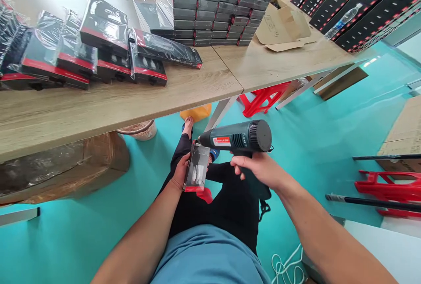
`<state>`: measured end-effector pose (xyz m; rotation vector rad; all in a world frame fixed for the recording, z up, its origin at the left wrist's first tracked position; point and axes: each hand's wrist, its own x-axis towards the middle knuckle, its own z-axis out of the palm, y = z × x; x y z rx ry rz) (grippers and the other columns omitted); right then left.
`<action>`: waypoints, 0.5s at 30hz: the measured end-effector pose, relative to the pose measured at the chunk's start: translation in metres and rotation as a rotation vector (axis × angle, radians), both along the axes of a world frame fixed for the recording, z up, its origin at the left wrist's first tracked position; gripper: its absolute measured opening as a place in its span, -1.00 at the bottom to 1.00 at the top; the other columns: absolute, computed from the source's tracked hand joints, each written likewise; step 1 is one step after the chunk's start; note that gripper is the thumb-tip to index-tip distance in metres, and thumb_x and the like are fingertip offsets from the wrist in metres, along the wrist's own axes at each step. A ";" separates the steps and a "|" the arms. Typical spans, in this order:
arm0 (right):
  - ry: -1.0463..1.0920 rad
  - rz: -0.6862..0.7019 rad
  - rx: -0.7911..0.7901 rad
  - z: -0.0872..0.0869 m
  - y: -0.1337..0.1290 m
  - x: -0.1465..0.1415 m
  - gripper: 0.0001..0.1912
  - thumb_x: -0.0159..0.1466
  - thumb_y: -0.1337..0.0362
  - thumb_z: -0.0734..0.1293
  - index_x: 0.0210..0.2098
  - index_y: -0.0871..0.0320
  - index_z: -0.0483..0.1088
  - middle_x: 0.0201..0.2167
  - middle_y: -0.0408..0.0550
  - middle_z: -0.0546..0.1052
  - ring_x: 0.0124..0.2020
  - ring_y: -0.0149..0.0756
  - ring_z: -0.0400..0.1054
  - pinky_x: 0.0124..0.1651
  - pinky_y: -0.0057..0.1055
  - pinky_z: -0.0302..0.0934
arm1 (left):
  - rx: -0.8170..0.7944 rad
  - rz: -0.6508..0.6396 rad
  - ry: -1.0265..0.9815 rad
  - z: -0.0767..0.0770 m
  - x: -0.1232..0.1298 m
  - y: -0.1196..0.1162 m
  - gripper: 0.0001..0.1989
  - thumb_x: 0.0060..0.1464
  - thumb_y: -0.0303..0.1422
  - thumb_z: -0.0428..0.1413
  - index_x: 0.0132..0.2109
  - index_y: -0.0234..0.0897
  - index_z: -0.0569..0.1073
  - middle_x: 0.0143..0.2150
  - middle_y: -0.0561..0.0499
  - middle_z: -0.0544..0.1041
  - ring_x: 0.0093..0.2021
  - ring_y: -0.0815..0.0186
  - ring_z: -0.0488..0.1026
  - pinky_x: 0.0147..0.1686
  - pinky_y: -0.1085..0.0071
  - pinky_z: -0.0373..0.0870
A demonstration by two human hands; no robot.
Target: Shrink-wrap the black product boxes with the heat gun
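My left hand (181, 169) grips a small black box (196, 169) with a red lower edge, pictures on its face and a glossy surface. In my right hand (255, 168) is a dark green heat gun (235, 137) with a black rear cap; my fingers wrap its handle. The gun's nozzle points left and lies over the top end of the box in this view; whether they touch I cannot tell. Both are held above my lap, below the table edge. Loosely film-wrapped black and red boxes (105, 25) lie on the table at upper left.
Stacked black boxes (220, 8) stand at the back of the wooden table (210, 73). An open cardboard carton (279, 27) lies to their right, near a plastic bottle (344, 21). A bin (140, 130) and red stools (263, 100) are under the table; a white cord (286, 266) lies on the floor.
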<state>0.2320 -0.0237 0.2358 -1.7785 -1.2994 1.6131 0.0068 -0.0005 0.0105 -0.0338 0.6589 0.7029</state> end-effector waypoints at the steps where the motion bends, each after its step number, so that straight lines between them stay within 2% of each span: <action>1: -0.023 0.000 0.000 -0.003 0.003 0.005 -0.78 0.21 0.11 0.39 -0.36 0.16 0.48 -0.53 -0.13 0.51 -0.50 -0.34 0.38 -0.37 -0.37 0.32 | 0.002 0.004 -0.019 0.001 0.000 0.000 -0.41 0.25 -0.05 -0.01 0.09 -0.52 0.54 -0.14 -0.31 0.66 -0.17 -0.07 0.64 -0.15 0.10 0.56; 4: -0.034 0.069 -0.055 -0.010 -0.003 0.021 -0.76 0.20 0.09 0.39 -0.37 0.17 0.49 -0.52 -0.11 0.53 -0.49 -0.32 0.39 -0.36 -0.34 0.31 | -0.011 0.067 -0.036 0.001 -0.003 0.000 -0.41 0.23 -0.06 0.02 0.12 -0.52 0.52 -0.11 -0.32 0.66 -0.11 -0.08 0.63 -0.08 0.08 0.54; 9: -0.039 0.295 -0.295 -0.010 -0.040 0.028 -0.75 0.09 0.09 0.47 -0.44 0.15 0.47 -0.58 -0.12 0.49 -0.54 -0.30 0.34 -0.41 -0.31 0.28 | -0.036 0.111 -0.052 -0.001 -0.003 0.002 -0.41 0.22 -0.07 0.02 0.15 -0.47 0.51 -0.12 -0.29 0.66 -0.09 -0.09 0.63 -0.04 0.04 0.53; 11: -0.051 0.260 -0.281 -0.010 -0.050 0.024 -0.74 0.09 0.07 0.47 -0.45 0.13 0.45 -0.56 -0.13 0.48 -0.52 -0.29 0.35 -0.40 -0.30 0.29 | -0.031 0.120 -0.049 0.000 -0.002 0.002 -0.41 0.21 -0.07 0.02 0.16 -0.46 0.51 -0.09 -0.29 0.66 -0.07 -0.09 0.62 -0.03 0.03 0.53; 15: -0.035 0.047 -0.165 -0.014 -0.058 0.020 -0.69 0.16 0.00 0.41 -0.43 0.13 0.44 -0.50 -0.10 0.49 -0.44 -0.26 0.38 -0.32 -0.27 0.32 | -0.004 0.148 -0.030 0.003 -0.002 0.003 -0.42 0.20 -0.10 0.05 0.16 -0.47 0.51 -0.07 -0.29 0.65 -0.04 -0.09 0.61 -0.01 0.04 0.53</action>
